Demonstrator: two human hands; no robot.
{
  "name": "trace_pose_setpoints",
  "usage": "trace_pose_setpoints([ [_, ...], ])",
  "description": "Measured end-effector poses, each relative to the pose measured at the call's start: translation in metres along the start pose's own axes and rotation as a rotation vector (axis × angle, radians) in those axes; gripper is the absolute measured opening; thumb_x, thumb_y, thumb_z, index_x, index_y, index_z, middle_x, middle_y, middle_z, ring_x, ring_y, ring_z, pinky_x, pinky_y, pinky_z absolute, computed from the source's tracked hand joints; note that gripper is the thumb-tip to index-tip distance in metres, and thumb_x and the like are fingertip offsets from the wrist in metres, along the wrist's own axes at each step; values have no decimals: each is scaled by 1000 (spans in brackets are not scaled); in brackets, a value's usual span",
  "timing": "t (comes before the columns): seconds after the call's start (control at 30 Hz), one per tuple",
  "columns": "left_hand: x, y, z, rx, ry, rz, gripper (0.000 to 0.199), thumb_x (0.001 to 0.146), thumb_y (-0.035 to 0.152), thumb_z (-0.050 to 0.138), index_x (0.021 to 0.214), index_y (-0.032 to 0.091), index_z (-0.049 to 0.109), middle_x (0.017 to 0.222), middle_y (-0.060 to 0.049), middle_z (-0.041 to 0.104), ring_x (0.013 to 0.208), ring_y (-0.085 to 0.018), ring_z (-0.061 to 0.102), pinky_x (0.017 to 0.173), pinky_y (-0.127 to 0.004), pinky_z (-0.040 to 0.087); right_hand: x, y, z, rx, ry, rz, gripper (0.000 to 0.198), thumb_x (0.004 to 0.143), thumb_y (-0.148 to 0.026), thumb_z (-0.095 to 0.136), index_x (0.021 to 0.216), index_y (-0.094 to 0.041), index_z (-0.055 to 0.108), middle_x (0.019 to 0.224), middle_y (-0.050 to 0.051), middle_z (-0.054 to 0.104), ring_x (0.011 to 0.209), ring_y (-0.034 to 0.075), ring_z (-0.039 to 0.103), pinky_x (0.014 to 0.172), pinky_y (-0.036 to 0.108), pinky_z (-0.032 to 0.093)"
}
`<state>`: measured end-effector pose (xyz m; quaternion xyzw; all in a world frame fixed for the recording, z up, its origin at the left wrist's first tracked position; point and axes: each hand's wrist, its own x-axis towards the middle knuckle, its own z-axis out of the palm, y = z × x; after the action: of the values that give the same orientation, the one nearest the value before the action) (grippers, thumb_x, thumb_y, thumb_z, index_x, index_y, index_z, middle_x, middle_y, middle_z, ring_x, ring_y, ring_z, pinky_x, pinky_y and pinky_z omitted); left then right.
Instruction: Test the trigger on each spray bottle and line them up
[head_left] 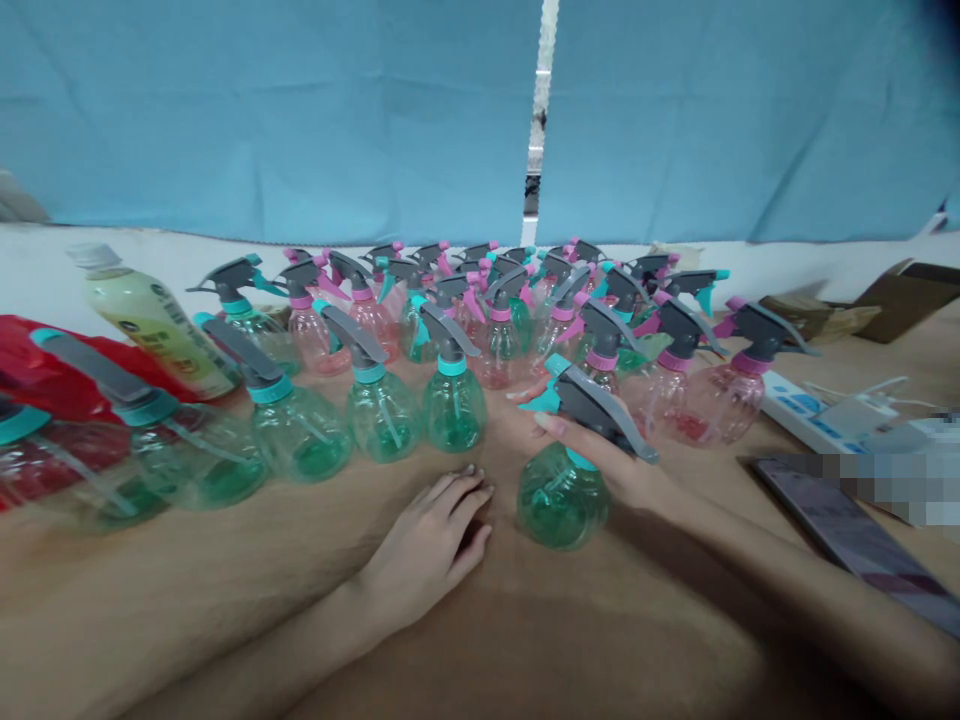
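My right hand is wrapped round the neck of a green spray bottle with a grey and turquoise trigger head. The bottle is upright, at or just above the table; I cannot tell whether it touches. My left hand lies on the wooden table to the left of that bottle, holding nothing, its fingers stretched and slightly bent. Beyond my left hand stands another green spray bottle, at the right end of a row of several such bottles running left.
Several pink spray bottles and green ones crowd the back. A labelled drink bottle and a red bag are at left. On the right lie a phone, a power strip and a cardboard box. A blue curtain hangs behind.
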<state>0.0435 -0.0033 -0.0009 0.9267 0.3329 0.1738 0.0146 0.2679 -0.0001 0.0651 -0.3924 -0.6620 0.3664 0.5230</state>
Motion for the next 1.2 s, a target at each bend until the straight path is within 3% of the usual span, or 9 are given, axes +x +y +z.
trace_pose_setpoints([
  [0.23, 1, 0, -1, -4, 8, 5, 31, 94, 24, 44, 123, 15, 49, 126, -11, 56, 120, -24, 51, 102, -43, 40, 0, 1, -2, -44, 26, -23, 15, 85, -39, 59, 93, -27, 62, 82, -1, 63, 75, 16, 60, 72, 31, 48],
  [0.4, 0, -1, -1, -1, 10, 3, 31, 94, 24, 44, 124, 15, 49, 127, -11, 56, 119, -24, 51, 102, -44, 40, 0, 1, -3, -107, 39, -14, 15, 84, -42, 59, 86, -27, 62, 73, -2, 59, 68, 16, 57, 63, 29, 47],
  [0.9, 0, 0, 0, -14, 8, 8, 31, 95, 23, 43, 124, 16, 48, 127, -11, 56, 120, -25, 51, 103, -44, 39, -3, 1, -3, -107, 47, -4, 20, 83, -46, 59, 84, -27, 64, 70, -1, 59, 64, 16, 55, 56, 30, 46],
  [1.2, -1, 0, 0, -1, -1, 4, 31, 94, 23, 45, 124, 14, 49, 127, -12, 56, 120, -25, 50, 103, -44, 39, -2, -1, 0, -63, 19, 17, 23, 83, -45, 58, 98, -28, 63, 76, -1, 62, 68, 17, 59, 62, 30, 50],
])
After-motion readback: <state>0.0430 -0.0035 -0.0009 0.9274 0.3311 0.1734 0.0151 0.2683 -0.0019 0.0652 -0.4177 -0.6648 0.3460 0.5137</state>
